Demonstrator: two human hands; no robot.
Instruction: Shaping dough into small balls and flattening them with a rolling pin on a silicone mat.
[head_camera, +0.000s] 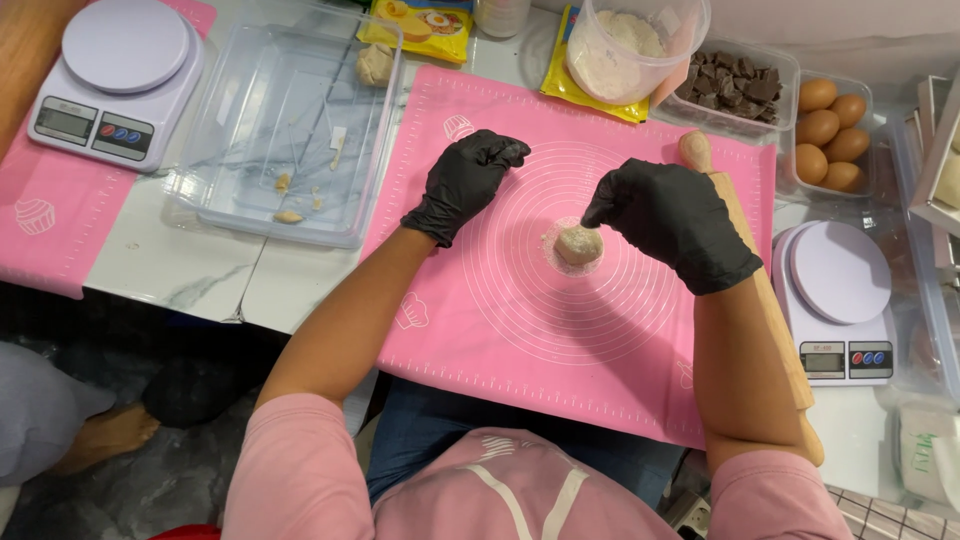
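Both my hands wear black gloves over a pink baking mat (520, 320) printed with white circles. A small ball of pale dough (578, 245) rests at the circles' centre on a dusting of flour. My right hand (672, 222) hovers just to its right, fingertips curled down at the dough's top edge. My left hand (467, 180) is loosely closed to the dough's left, apart from it and holding nothing I can see. A wooden rolling pin (760, 290) lies along the mat's right side, partly under my right forearm.
A clear plastic tray (290, 130) with dough scraps sits left of the mat. Two white kitchen scales (118, 80) (838, 300) stand at far left and right. Behind the mat are a flour tub (632, 45), chocolate chunks (735, 82) and brown eggs (830, 135).
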